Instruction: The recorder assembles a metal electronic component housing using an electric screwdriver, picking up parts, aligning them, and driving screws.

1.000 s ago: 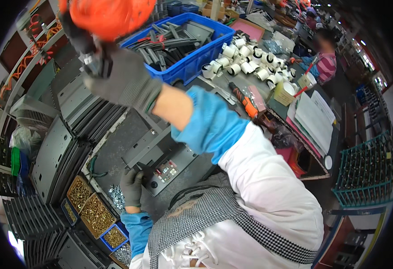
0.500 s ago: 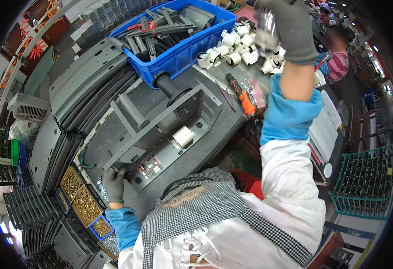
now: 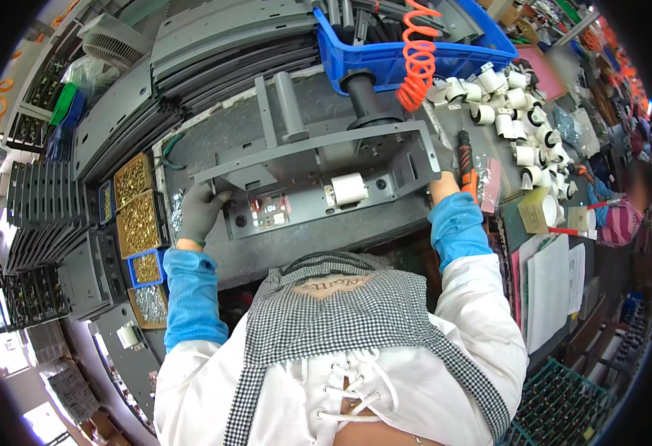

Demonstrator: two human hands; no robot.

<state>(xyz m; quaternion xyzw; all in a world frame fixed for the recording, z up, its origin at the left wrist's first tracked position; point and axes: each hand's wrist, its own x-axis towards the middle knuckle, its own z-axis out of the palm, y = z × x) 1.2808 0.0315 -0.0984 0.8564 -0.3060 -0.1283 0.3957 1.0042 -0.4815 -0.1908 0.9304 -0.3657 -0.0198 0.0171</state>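
Observation:
A grey sheet-metal housing (image 3: 307, 218) lies in front of me on the dark worktop. A white roller (image 3: 350, 189), a small circuit board (image 3: 269, 212) and a black spool-like part (image 3: 363, 97) sit on it. My left hand (image 3: 201, 210), in a grey glove, is closed on the housing's left end, with the thumb on its near side. My right hand (image 3: 439, 154), also gloved, grips the right end; the end wall partly hides its fingers. Right of that hand lies an orange and black power screwdriver (image 3: 466, 167).
Parts boxes with brass and silver screws (image 3: 139, 223) stand at left, beside stacked grey panels (image 3: 237, 44). Behind is a blue crate (image 3: 385, 63) of grey parts, with an orange coiled hose (image 3: 418, 56) hanging before it. White rollers (image 3: 515, 100) and papers (image 3: 549, 293) lie at right.
My right hand has come down from high on the right, where it held a shiny tool, to the housing's right end. The tool is out of it. My left hand stays at the left end; the view has turned.

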